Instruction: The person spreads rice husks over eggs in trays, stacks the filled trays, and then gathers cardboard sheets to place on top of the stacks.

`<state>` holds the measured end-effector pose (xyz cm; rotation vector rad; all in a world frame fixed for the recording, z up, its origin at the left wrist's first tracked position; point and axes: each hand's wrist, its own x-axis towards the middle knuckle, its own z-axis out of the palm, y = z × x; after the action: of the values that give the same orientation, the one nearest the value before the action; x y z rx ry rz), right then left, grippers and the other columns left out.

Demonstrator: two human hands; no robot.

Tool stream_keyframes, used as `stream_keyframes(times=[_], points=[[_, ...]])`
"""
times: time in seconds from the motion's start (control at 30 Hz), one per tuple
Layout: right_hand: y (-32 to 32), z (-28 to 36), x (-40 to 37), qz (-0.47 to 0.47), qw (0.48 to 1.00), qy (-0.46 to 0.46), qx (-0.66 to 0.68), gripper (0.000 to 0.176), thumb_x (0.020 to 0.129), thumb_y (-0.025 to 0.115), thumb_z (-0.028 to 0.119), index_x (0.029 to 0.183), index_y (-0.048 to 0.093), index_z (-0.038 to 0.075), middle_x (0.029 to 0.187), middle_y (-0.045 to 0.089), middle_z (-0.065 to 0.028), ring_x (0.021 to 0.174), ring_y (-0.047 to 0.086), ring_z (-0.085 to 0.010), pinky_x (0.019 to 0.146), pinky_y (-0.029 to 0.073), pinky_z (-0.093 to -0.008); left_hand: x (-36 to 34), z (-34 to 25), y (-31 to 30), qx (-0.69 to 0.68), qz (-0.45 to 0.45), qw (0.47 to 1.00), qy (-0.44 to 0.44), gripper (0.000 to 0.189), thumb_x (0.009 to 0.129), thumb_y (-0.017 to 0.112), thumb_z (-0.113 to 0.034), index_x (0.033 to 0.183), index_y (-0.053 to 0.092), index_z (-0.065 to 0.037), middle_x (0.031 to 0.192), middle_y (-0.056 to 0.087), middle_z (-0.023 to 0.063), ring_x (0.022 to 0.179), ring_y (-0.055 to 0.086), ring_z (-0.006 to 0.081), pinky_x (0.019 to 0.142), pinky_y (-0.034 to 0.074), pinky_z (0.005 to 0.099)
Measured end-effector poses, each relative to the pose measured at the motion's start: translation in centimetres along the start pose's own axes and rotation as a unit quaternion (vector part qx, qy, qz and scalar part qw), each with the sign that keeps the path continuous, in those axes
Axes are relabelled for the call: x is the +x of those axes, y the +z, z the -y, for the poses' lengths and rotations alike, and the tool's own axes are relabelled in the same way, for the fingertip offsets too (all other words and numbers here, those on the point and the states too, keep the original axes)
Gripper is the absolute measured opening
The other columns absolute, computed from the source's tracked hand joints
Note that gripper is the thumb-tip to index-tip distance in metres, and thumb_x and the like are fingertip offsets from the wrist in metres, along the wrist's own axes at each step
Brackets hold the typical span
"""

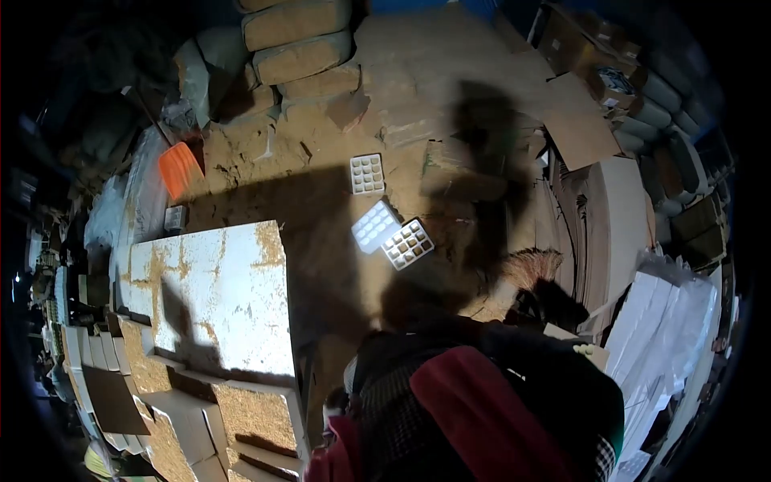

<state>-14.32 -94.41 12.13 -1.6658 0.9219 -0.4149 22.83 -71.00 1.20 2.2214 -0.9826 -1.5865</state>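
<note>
Neither of my hands can be made out; my dark clothing and a red cloth [482, 410] fill the lower middle. On the dusty floor ahead lie three white trays with grids of square cells. One tray [367, 174] lies farther off, its cells showing brown. A paler tray [374, 226] touches or underlies a nearer tray [407, 244] whose cells are brown inside. To the right of my body, the straw-like bristles of a broom [532, 267] catch the light; its lower part is lost in shadow.
A white board [217, 297] dusted with yellow-brown grains stands at left, above stacked white blocks [181, 426]. An orange shovel [179, 169] leans behind it. Stuffed sacks [297, 36] are piled at the back. Upright cardboard sheets [606, 233] and plastic-wrapped white stacks [662, 321] line the right.
</note>
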Motion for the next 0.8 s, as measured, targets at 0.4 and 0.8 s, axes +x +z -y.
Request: stream_keyframes(times=[0.4,0.8], points=[[-19.4,-7.8,-5.1,-0.374,0.874,0.308,0.031,0.054,0.083,0.068,0.025,0.125,0.048,-0.003,0.109,0.062,-0.0169,0.096,0.061,-0.0218,0.083,0.048,-0.0305,37.5,-33.2,-7.2,0.511,-0.217,0.587,0.589,0.044,0.087,0.059,-0.019,0.128,0.049,-0.005,0.117,0.057,0.0104,0.101,0.055,0.0252,0.082,0.046,0.0371],[-30.5,-8.6,7.3,-0.358,0.805,0.265,0.393,0.082,0.083,0.065,0.045,0.138,0.03,-0.004,0.118,0.055,-0.0133,0.104,0.052,-0.0174,0.084,0.042,-0.0273,41.2,-57.4,-4.0,0.121,0.011,0.882,0.456,0.036,0.093,0.052,-0.023,0.128,0.05,-0.017,0.118,0.053,-0.0019,0.102,0.051,0.0125,0.081,0.045,0.0309]])
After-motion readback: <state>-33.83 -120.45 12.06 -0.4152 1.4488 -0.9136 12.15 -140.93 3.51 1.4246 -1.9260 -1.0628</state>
